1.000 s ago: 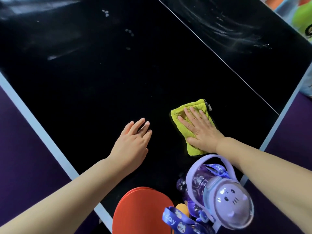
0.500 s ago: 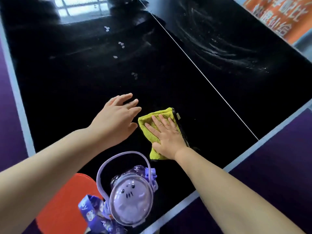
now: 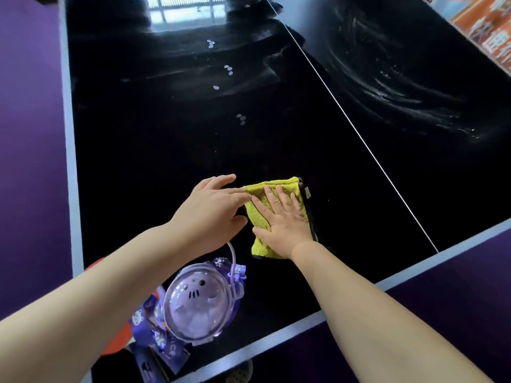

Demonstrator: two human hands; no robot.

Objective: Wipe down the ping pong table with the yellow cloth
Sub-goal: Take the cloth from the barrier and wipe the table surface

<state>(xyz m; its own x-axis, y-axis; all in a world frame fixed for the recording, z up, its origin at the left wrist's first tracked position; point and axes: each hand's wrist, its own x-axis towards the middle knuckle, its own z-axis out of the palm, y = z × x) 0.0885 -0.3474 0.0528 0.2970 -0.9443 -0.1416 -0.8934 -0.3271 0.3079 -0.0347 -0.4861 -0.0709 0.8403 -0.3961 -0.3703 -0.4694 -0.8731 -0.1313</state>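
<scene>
Here, a folded yellow terry cloth (image 3: 262,247) lies flat on a glossy black ping pong table (image 3: 166,147), close to the table's near end and to the left of its thin white centre line (image 3: 359,136). The right hand (image 3: 282,222) presses palm-down on the cloth, its fingers (image 3: 280,194) straight and slightly spread, gripping nothing. The left hand (image 3: 210,211) lies just beside it on the left, fingers straight and close together, their tips touching the cloth's far left corner. Nearer the viewer, under the left forearm, a see-through purple water bottle (image 3: 193,305) with a domed lid bearing a cat face stands on the table, a purple carrying loop rising from it. A red paddle (image 3: 123,338) shows partly beneath that arm. Small white spots (image 3: 240,118) dot the surface farther away, and whitish swirled smears (image 3: 387,87) mark the half beyond the centre line. A pale border (image 3: 69,134) edges the table, with purple floor (image 3: 30,161) around it.
</scene>
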